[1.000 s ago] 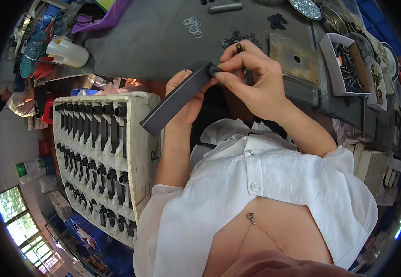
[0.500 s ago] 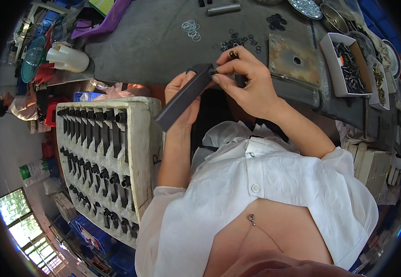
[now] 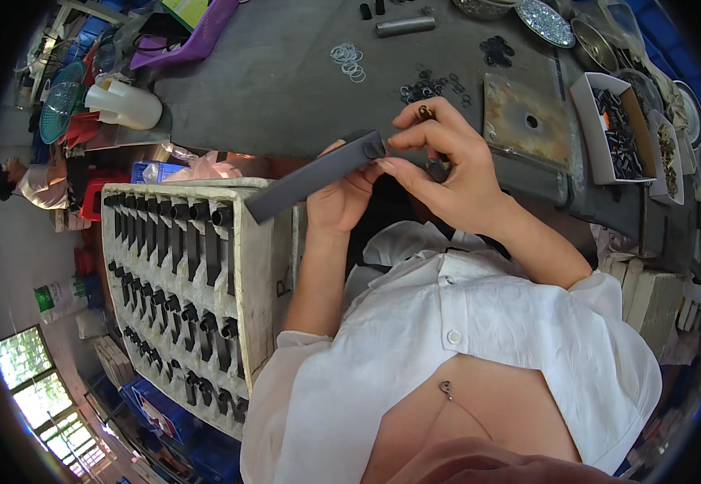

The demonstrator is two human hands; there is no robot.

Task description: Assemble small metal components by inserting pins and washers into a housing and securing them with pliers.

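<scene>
Left hand clamped round long black bar (image 3: 310,179) from beneath, forearm reaching forward (image 3: 341,203); right hand (image 3: 459,165) bent inward, thumb and forefinger at bar's knobbed end, contact unclear, brass-tipped piece (image 3: 426,113) caught in curled fingers; hands close together; bar matte, flat-sided, slanted, just off workbench's (image 3: 262,97) near edge

The long black bar (image 3: 306,181), rectangular and matt, was held aslant in the left hand (image 3: 341,203), its plain end toward eight o'clock, the end with a small rounded dark fitting (image 3: 373,147) toward two o'clock. Off that end, at two o'clock, a brass-coloured tip (image 3: 426,112) showed between fingers of the right hand (image 3: 463,161); nearer four o'clock was a dark piece (image 3: 436,169), any join hidden
</scene>
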